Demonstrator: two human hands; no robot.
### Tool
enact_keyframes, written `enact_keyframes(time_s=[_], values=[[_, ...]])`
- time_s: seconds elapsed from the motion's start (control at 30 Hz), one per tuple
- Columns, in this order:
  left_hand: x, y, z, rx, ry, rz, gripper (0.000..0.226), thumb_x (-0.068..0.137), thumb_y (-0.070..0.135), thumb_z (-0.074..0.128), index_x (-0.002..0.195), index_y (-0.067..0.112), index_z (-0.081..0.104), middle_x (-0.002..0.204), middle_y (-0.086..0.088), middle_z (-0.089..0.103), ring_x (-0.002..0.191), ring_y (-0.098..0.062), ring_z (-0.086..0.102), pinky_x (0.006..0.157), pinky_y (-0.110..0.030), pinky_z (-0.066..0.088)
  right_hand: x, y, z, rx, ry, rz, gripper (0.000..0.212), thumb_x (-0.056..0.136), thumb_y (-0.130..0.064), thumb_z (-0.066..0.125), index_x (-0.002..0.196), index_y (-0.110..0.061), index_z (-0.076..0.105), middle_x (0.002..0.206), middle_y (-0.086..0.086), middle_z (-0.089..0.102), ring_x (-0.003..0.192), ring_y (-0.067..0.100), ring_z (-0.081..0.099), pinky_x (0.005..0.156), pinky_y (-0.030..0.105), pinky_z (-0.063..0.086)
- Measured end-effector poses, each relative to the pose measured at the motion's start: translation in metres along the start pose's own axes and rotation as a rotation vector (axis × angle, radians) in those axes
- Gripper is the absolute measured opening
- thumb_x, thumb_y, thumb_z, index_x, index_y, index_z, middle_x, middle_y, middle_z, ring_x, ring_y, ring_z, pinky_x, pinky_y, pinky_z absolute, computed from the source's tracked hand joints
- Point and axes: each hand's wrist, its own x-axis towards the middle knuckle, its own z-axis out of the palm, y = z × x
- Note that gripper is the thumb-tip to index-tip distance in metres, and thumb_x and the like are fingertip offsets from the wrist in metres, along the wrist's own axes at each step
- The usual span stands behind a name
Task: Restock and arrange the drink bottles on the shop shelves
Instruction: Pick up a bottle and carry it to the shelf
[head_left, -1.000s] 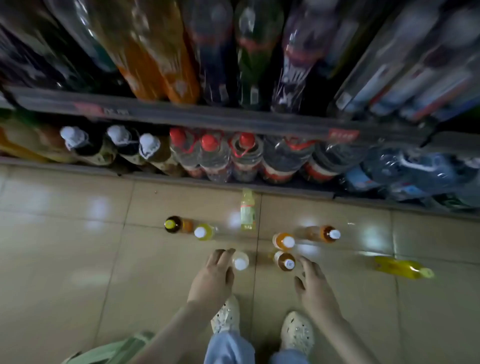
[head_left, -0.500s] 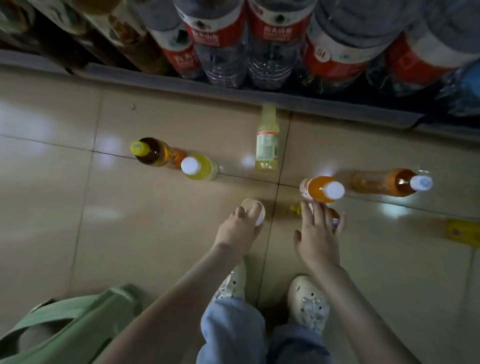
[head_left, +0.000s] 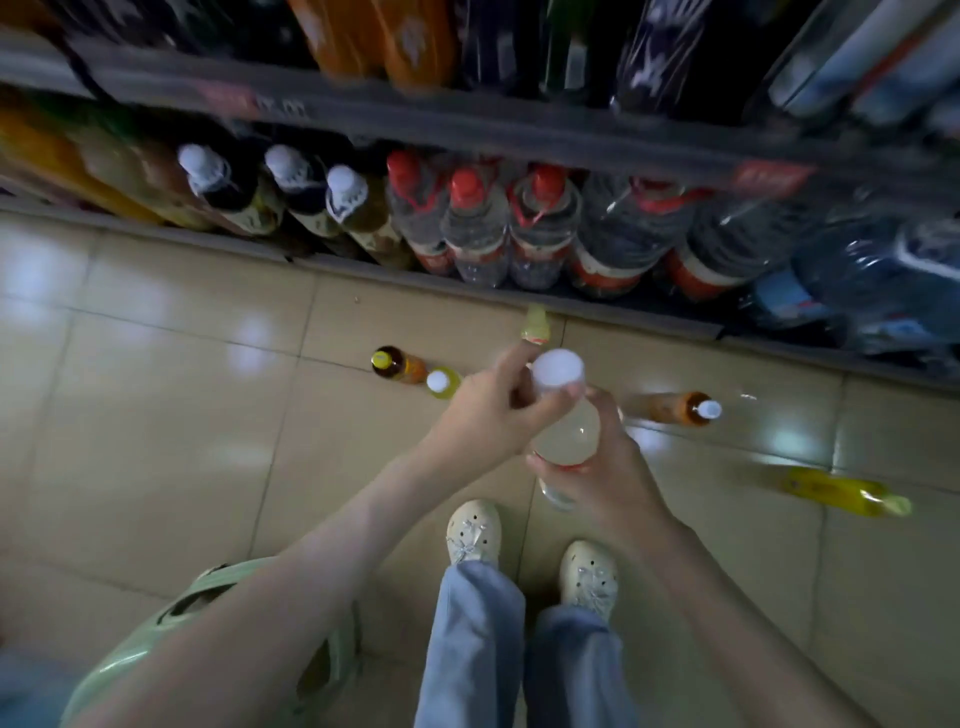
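Bottle of pale liquid in right hand

Shop aisle, stocked drink shelves, red price tags

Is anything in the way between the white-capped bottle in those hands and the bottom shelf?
Nothing in the air. On the floor, a pale yellow bottle lies just beyond the held bottle, by the bottom shelf edge. That shelf's front is already packed with red-capped water bottles.
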Motion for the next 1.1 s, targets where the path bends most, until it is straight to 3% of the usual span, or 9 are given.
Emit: enact_keyframes(time_s=[0.13,0.2,0.27,0.37,0.5,0.67,0.87,1.0,1.1], values=[[-0.05,0.1,-0.047,-0.093,0.04,0.073,0.031,0.085,0.034,0.065,0.113,0.026,0.054,0.08,0.007,0.059,0.076,-0.011,0.06,0.075,-0.029,0.05,-0.05,-0.119,-0.049,0.224,0.066,-0.067,0.062,0.069,-0.013,0.084,0.116,-0.023,0.046,0.101,-0.005,0.067,0.091,0.003,0.066,0.075,0.024,0.051],[-0.082,0.146,-0.07,-0.11,0.023,0.092,0.033,0.087,0.016,0.064,0.118,0.021,0.054,0.094,0.009,0.059,0.09,-0.009,0.058,0.085,-0.024,0.046,-0.081,-0.181,-0.079,0.256,0.074,-0.148,0.059,0.072,-0.005,0.082,0.118,-0.017,0.046,0.099,-0.008,0.064,0.084,-0.009,0.062,0.071,0.014,0.048],[-0.116,0.189,-0.09,-0.075,-0.051,0.113,0.044,0.085,0.006,0.062,0.125,0.015,0.05,0.108,0.003,0.06,0.098,-0.011,0.057,0.089,-0.022,0.045,-0.113,-0.238,-0.11,0.252,0.088,-0.232,0.056,0.072,-0.011,0.083,0.114,-0.02,0.048,0.099,-0.008,0.064,0.085,-0.006,0.062,0.074,0.017,0.048],[-0.16,0.255,-0.112,0.108,-0.108,0.223,0.064,0.08,0.024,0.068,0.137,0.026,0.038,0.118,0.008,0.058,0.104,-0.008,0.058,0.09,-0.021,0.046,-0.156,-0.315,-0.152,0.282,0.107,-0.357,0.052,0.073,-0.011,0.082,0.111,-0.022,0.049,0.101,-0.005,0.065,0.089,0.004,0.063,0.078,0.024,0.049],[-0.205,0.344,-0.135,0.256,0.087,0.295,0.06,0.078,0.051,0.071,0.127,0.03,0.043,0.106,0.014,0.063,0.084,-0.001,0.062,0.071,-0.019,0.052,-0.208,-0.404,-0.186,0.384,0.143,-0.566,0.043,0.076,-0.004,0.077,0.107,-0.017,0.05,0.097,-0.002,0.065,0.083,0.001,0.064,0.074,0.024,0.05],[-0.229,0.424,-0.169,0.209,0.313,0.475,0.054,0.074,0.058,0.071,0.118,0.033,0.05,0.102,0.012,0.068,0.089,-0.003,0.065,0.081,-0.033,0.055,-0.257,-0.484,-0.223,0.416,0.029,-0.725,0.067,0.066,-0.04,0.082,0.122,-0.025,0.048,0.109,-0.004,0.067,0.102,0.013,0.066,0.08,0.032,0.053],[-0.244,0.475,-0.234,-0.096,0.039,0.63,0.049,0.069,0.051,0.07,0.115,0.035,0.06,0.113,0.009,0.069,0.107,-0.009,0.064,0.099,-0.038,0.048,-0.264,-0.536,-0.252,0.34,-0.228,-0.831,0.073,0.065,-0.048,0.083,0.128,-0.026,0.054,0.123,0.008,0.065,0.112,0.04,0.059,0.094,0.058,0.042],[-0.229,0.483,-0.282,0.089,-0.041,0.671,0.06,0.07,0.049,0.073,0.125,0.03,0.056,0.119,0.005,0.067,0.111,-0.011,0.062,0.099,-0.04,0.048,-0.249,-0.564,-0.237,0.33,-0.159,-0.883,0.075,0.056,-0.049,0.088,0.116,-0.012,0.061,0.109,0.016,0.069,0.101,0.035,0.067,0.08,0.043,0.054],[-0.214,0.492,-0.312,0.121,-0.046,0.71,0.053,0.076,0.043,0.075,0.124,0.032,0.055,0.117,0.009,0.067,0.107,-0.006,0.063,0.096,-0.036,0.051,-0.237,-0.584,-0.221,0.412,-0.023,-0.897,0.086,0.046,-0.051,0.091,0.116,-0.012,0.059,0.108,0.012,0.07,0.104,0.031,0.067,0.086,0.045,0.054]])
